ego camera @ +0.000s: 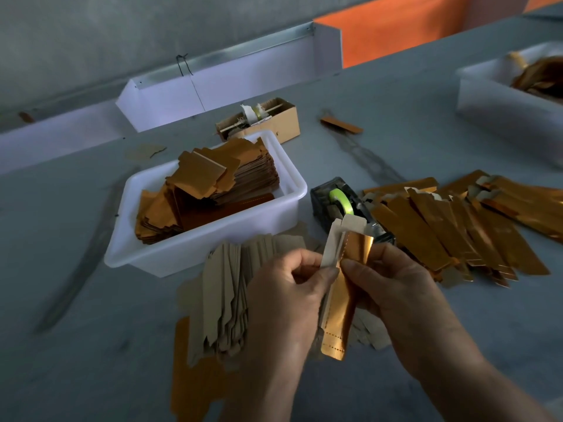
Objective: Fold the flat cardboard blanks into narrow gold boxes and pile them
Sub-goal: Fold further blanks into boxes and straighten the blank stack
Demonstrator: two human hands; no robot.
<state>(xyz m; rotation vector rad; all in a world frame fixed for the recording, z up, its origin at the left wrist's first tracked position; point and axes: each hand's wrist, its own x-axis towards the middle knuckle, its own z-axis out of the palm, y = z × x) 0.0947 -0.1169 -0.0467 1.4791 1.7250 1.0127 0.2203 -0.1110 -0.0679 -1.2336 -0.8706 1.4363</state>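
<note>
Blank (341,287) half folded, held upright above the desk (91,345), gold face toward me, plain flaps at its top. My left hand (286,296) pinches its left edge, thumb on top, fingers curled. My right hand (393,287) grips the right side, thumb pressed on the gold face. Flat blanks (228,293) lie plain side up beneath my left hand. Folded gold boxes (451,229) fan out to the right, beside a tape dispenser (338,205). White tub (195,248) behind holds more gold pieces.
</note>
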